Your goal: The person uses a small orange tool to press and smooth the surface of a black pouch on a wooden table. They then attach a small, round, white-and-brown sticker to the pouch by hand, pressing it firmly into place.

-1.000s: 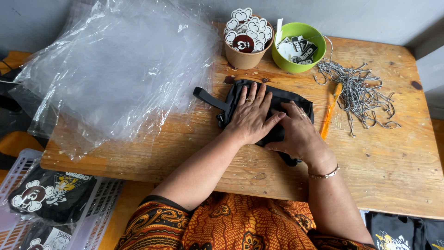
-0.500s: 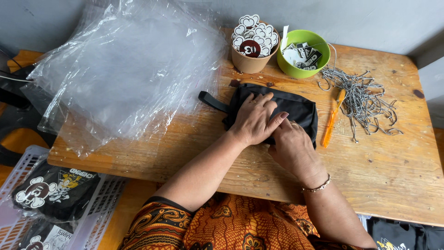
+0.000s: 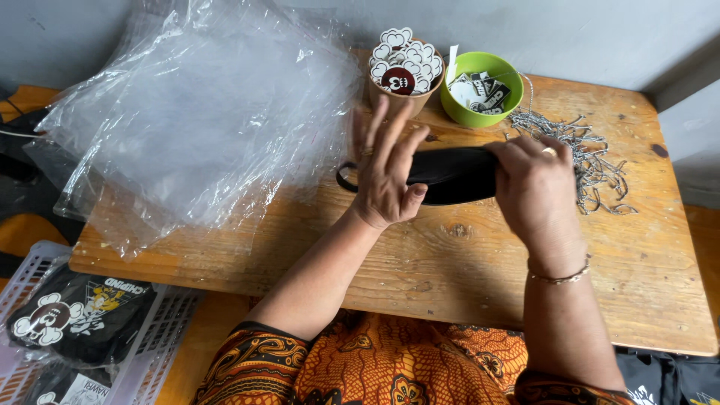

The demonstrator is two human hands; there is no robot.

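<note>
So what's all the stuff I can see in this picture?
black pouch: one, black, held edge-up above the table centre
plastic bags: a pile, clear, table's left side
cup of tags: one, tan, white tags, back centre
bowl: one, green, beside the cup
ball chains: a heap, silver, right of the pouch
table: one, wooden
basket: one, white, lower left, holding bagged black pouches
left hand: open, against the pouch
right hand: gripping the pouch's right end
</note>
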